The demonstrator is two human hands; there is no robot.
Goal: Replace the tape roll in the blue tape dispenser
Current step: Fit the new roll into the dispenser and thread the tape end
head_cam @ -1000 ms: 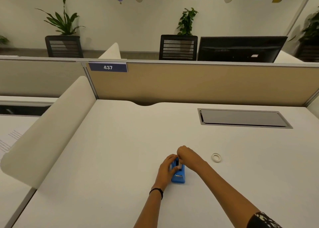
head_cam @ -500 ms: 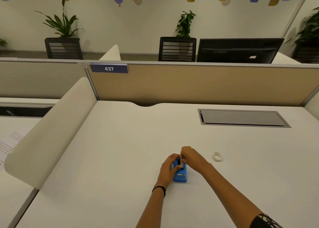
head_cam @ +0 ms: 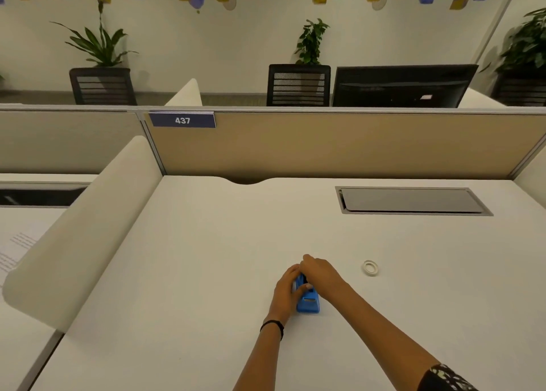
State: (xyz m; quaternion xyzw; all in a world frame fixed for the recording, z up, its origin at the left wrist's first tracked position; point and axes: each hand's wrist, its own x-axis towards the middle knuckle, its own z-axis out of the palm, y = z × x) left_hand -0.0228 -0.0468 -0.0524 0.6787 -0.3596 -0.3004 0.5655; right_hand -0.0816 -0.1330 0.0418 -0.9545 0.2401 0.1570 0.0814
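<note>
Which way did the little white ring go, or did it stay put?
No move. The white ring lies in the same spot on the desk, near side of the grey hatch and right of the blue tape dispenser.

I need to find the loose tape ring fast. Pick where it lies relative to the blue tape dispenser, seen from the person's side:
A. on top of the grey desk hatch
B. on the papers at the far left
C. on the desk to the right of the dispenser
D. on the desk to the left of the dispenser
C: the small white tape ring lies flat on the desk, right of the blue tape dispenser, clear of both hands.
</note>
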